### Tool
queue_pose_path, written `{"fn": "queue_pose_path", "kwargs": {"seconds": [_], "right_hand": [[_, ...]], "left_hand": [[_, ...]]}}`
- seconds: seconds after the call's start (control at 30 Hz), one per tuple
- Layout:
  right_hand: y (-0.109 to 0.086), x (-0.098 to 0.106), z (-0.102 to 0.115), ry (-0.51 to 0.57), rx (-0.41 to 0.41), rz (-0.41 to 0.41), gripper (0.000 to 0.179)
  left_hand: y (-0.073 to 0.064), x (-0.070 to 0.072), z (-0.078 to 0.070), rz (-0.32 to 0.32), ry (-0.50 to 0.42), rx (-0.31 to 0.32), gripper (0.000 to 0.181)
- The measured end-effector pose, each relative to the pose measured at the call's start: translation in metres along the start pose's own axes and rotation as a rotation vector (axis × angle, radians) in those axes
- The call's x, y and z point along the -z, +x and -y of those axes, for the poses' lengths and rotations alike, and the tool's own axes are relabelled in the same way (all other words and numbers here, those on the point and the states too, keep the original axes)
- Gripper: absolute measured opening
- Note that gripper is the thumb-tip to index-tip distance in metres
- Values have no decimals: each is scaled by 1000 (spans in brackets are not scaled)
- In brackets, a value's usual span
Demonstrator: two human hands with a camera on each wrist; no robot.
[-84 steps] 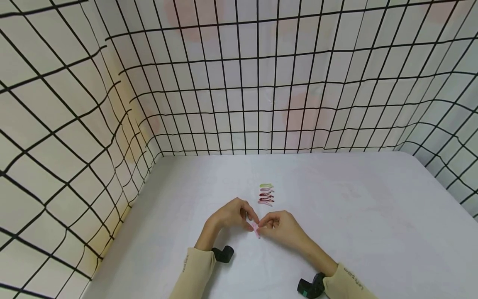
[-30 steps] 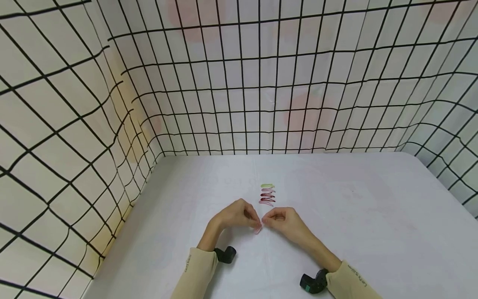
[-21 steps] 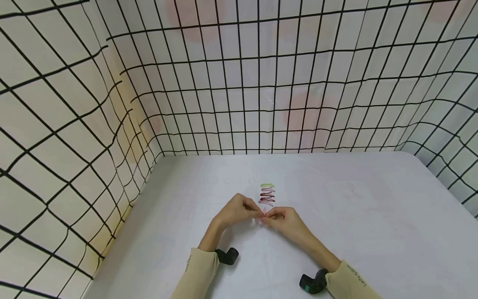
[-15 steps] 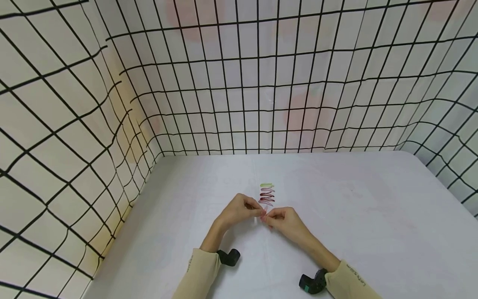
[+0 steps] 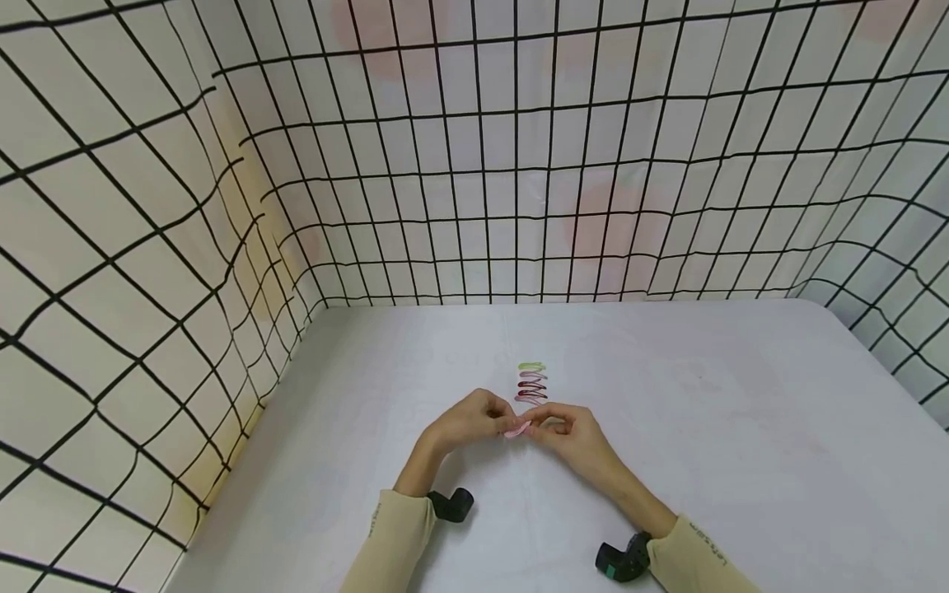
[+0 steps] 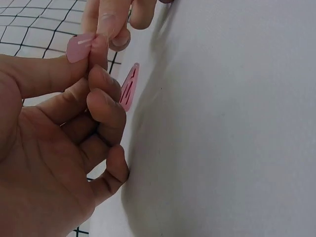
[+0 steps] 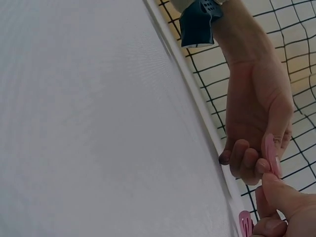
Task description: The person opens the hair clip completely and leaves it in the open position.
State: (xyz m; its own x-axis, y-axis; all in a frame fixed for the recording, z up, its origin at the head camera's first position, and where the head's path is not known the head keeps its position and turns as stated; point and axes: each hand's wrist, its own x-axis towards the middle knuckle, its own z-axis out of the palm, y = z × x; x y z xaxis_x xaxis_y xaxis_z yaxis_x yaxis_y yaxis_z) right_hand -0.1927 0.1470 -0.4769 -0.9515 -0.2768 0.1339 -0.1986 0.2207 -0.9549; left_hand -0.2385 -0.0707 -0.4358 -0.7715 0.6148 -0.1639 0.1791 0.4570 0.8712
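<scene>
A small pink snap hair clip (image 5: 516,431) is held just above the white table between both hands. My left hand (image 5: 474,418) pinches it with thumb and fingertips, its other fingers curled loosely. The right hand (image 5: 569,432) meets it from the other side, thumb and forefinger pinching its end. In the left wrist view the rounded part of the held clip (image 6: 79,48) sticks out past the thumb. The right wrist view has the held clip (image 7: 271,154) edge-on along the left hand's fingertips. Fingers hide part of it, so I cannot tell whether it is snapped.
Beyond the hands lies a column of several hair clips, green (image 5: 530,366) at the far end, then pink and dark red (image 5: 531,385), with a pink clip (image 5: 528,399) nearest. Black wire mesh (image 5: 511,165) walls the table (image 5: 704,428) at the back and sides.
Both hands have shifted slightly away from the body, toward the column of clips. The right fingers parted from the held clip, then met it again. The clip has turned, one end now pointing left.
</scene>
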Motion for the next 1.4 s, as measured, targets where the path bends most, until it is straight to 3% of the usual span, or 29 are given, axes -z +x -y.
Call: {"fn": "queue_pose_path", "kwargs": {"seconds": [0.13, 0.27, 0.67, 0.93, 1.2, 1.4], "right_hand": [[1, 0, -4, -20, 49, -35, 12], [2, 0, -7, -33, 91, -69, 10], [2, 1, -9, -47, 56, -141, 10], [2, 1, -9, -60, 56, -175, 11], [1, 1, -7, -62, 69, -258, 8], [0, 0, -4, -66, 79, -268, 7]], "left_hand": [[-1, 3, 1, -10, -27, 17, 26], [-3, 6, 3, -68, -62, 18, 26], [-2, 11, 6, -173, -14, -47, 12], [-4, 10, 3, -215, -20, -50, 5], [0, 5, 4, -255, 6, -34, 4], [2, 1, 5, -269, 60, -42, 4]]}}
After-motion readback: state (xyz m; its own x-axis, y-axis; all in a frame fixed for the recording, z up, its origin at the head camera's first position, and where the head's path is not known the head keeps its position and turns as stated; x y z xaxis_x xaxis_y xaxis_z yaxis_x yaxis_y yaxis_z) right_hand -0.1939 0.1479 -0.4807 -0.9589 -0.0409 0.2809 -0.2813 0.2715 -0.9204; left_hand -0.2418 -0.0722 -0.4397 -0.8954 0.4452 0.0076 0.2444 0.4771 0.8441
